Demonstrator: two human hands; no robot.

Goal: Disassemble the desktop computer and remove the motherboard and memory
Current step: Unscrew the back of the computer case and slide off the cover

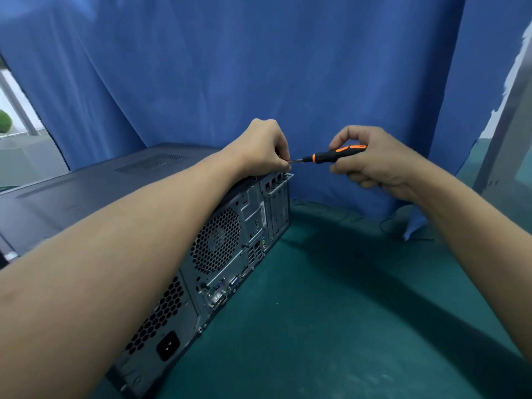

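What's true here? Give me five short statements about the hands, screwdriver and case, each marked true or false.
1. The right hand grips the screwdriver by its handle. True.
2. The screwdriver's handle is blue. False: it is black and orange.
3. The left hand pinches the screwdriver's shaft at the top rear edge of the case. True.
4. The case's cover is off and the motherboard shows. False: the cover is on, closing the case.
5. The case rests on a red mat. False: the mat is green.
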